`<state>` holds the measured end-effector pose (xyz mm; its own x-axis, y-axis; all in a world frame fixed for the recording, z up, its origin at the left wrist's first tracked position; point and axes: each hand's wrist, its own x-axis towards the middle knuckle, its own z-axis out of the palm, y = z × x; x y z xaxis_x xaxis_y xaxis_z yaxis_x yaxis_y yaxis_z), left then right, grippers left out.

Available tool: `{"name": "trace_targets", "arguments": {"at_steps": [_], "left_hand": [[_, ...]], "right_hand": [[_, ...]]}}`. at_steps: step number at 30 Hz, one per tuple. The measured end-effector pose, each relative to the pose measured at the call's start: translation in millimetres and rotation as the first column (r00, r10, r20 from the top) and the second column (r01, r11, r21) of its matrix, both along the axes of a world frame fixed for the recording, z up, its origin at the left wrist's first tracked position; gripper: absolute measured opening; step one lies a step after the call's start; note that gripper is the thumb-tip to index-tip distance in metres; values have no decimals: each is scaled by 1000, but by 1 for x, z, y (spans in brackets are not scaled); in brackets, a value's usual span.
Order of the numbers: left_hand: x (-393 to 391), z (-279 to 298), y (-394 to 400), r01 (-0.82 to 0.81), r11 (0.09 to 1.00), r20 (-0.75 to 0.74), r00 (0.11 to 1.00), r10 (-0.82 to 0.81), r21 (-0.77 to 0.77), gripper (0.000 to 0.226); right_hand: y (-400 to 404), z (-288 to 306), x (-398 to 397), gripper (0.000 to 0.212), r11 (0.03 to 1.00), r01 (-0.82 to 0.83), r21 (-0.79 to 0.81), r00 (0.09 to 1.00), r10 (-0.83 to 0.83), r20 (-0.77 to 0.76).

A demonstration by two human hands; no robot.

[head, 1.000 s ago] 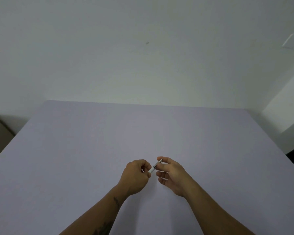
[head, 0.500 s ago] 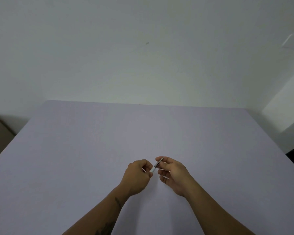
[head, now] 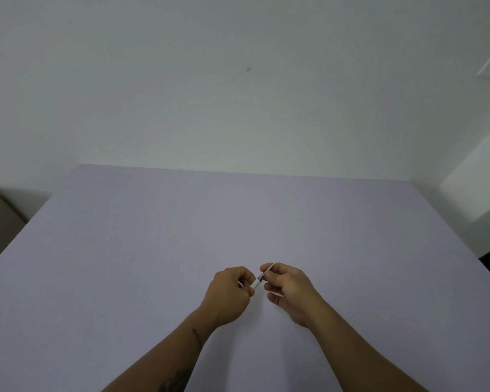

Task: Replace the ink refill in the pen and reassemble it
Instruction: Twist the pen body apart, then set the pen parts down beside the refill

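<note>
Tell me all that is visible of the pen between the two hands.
The pen is thin, with a white barrel at its lower left, a dark grey middle section and a pointed metallic tip at upper right. It is held tilted above the lilac table. The left hand pinches the barrel; the right hand pinches the tip end.

The light around me is dim, flat and greyish, my hands cast only faint soft shadows on the table (head: pixel 125 264), and the wide lens bends the edges.

Left hand (head: pixel 229 292) and right hand (head: pixel 289 290) gripping pen (head: pixel 262 277), lilac table (head: pixel 153 250)
</note>
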<state>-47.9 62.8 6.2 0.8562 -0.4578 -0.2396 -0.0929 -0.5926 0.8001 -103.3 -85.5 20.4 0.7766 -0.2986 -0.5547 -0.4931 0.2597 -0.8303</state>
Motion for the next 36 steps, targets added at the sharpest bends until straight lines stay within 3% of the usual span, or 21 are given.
{"name": "trace_targets", "arguments": {"at_steps": [5, 9, 18, 21, 24, 27, 32, 36], "left_hand": [[5, 2, -3, 2, 1000, -4, 1000, -2, 3, 19], [8, 2, -7, 10, 1000, -12, 1000, -10, -3, 19], [7, -2, -12, 28, 1000, -38, 999, -28, -12, 18], [8, -5, -12, 14, 1000, -36, 999, -14, -2, 17], [9, -7, -15, 5, 1000, -38, 999, -5, 1, 16], [10, -10, -19, 13, 1000, -57, 998, -12, 9, 13], [13, -13, -26, 10, 1000, -71, 997, -8, 27, 14], [12, -21, -29, -8, 998, -94, 996, 14, 62, 13]], "right_hand": [[-7, 5, 1, 30, 999, 14, 52, 1000, -15, 18], [-15, 7, 2, 24, 996, 45, 78, 999, -47, 19], [-38, 14, 7, 15, 952, 272, 141, 956, -284, 76], [-56, 17, 8, 12, 950, 314, -2, 947, -313, 74], [-70, 3, 4, 13, 921, 119, -370, 990, -138, -24], [-73, -21, 1, 18, 784, -114, -610, 984, 4, -179], [-71, -56, 1, 16, 589, -370, -719, 917, 109, -383], [-62, -73, 1, 23, 496, -479, -724, 871, 165, -463]]}}
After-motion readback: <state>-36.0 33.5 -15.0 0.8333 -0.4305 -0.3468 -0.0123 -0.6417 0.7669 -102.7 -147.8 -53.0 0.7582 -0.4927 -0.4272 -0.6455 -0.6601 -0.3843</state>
